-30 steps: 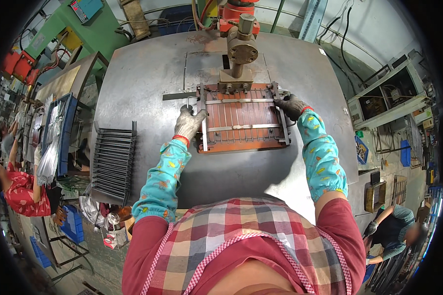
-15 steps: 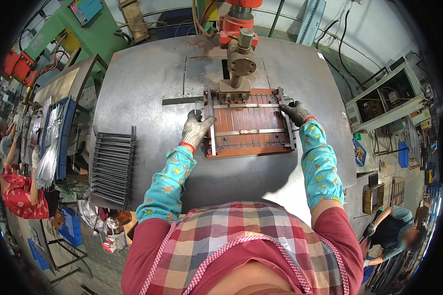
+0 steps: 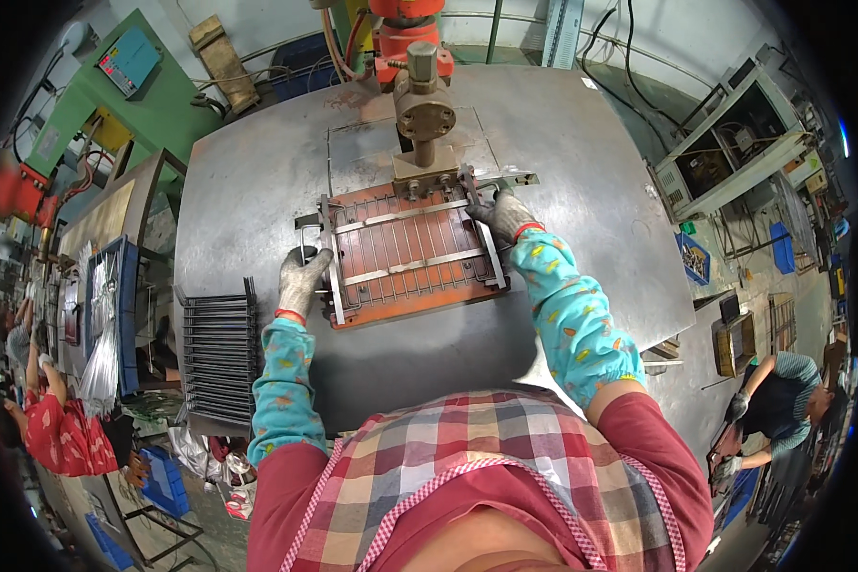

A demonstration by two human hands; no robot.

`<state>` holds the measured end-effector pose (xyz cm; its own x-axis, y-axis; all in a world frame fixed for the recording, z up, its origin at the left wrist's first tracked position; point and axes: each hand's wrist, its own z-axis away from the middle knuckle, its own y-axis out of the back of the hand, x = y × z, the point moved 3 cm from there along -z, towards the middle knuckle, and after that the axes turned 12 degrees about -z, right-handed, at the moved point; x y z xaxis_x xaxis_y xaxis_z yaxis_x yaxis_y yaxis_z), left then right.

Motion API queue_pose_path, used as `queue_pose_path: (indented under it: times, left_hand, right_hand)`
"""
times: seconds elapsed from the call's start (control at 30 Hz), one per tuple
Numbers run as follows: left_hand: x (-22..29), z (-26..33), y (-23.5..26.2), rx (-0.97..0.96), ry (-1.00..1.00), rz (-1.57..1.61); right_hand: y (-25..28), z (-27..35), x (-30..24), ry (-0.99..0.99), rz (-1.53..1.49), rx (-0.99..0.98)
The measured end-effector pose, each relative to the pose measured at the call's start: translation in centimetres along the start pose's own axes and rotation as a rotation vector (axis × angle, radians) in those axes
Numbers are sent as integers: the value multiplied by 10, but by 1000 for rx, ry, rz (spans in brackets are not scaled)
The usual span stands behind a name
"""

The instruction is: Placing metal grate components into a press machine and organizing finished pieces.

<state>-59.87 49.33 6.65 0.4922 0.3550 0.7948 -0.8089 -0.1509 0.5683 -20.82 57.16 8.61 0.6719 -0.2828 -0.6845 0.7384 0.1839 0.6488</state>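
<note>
A reddish-brown jig plate (image 3: pixel 391 309) lies on the steel table, holding a grid of thin metal wires (image 3: pixel 427 234) under two flat metal strips (image 3: pixel 415 265). Both hands wear grey work gloves. At the jig's left side, my left hand (image 3: pixel 302 280) is closed on a bent rod handle (image 3: pixel 303 234). My right hand (image 3: pixel 507 215) is closed at the upper right side, around the other handle, which its fingers partly hide. Directly over the jig's far edge stands a metal press head (image 3: pixel 425 173); I cannot tell whether it touches the wires.
A stack of dark wire racks (image 3: pixel 219 353) sits at the table's left edge. Beyond it is a blue bin of metal rods (image 3: pixel 105 319). A red and green machine stands at far left. Co-workers are at both sides. An open-sided cabinet (image 3: pixel 729 143) stands right.
The jig has slid left under the press head and turned slightly, with both hands moving along on it. A table slot now shows on its right. My view has shifted too.
</note>
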Motion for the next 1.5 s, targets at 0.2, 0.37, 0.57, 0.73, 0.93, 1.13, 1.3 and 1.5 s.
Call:
queue_pose_path:
  times: [0.2,0.37,0.57,0.73,0.93,1.13,1.3,1.5]
  left_hand:
    - [6,6,3,66,-55,-81]
    - [11,11,8,-64,-54,114]
    - [33,59,6,45,101,300]
    - [-7,109,-19,21,102,29]
    - [37,80,-21,315,-280,-439]
    - [59,46,-42,152,-385,-1169]
    - [55,40,-38,145,-408,-1232]
    - [64,51,-42,232,-229,-1149]
  right_hand:
    - [2,9,-10,28,-40,-43]
    - [3,3,-7,67,16,-18]
    - [12,36,-26,223,347,-69]
    - [17,87,20,124,30,-2]
    - [25,138,60,408,7,337]
    - [129,207,69,449,-1216,322]
    - [204,213,179,254,-1306,691]
    - [219,175,299,-179,-724,882]
